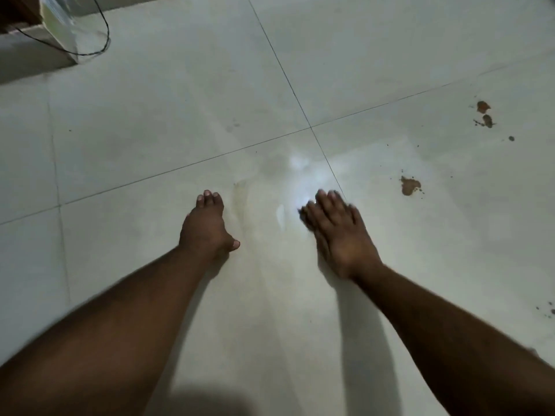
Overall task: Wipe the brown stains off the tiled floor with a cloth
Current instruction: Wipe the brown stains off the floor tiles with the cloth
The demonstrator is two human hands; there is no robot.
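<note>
Pale tiled floor point(180, 115): glossy, crossed by dark grout lines.
Brown stains point(410, 186): on the tile right of the right hand; more farther right.
Left hand point(204, 226): on the floor, fingers relaxed, grasping nothing.
Right hand point(336, 232): flat, fingers straight, blurred; no cloth visible under it.
Black cable point(105, 31): top left.

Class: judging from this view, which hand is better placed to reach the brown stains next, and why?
Probably the right hand: the brown stains lie on its side of the floor, much nearer it than the left hand. No cloth is visible.
</note>
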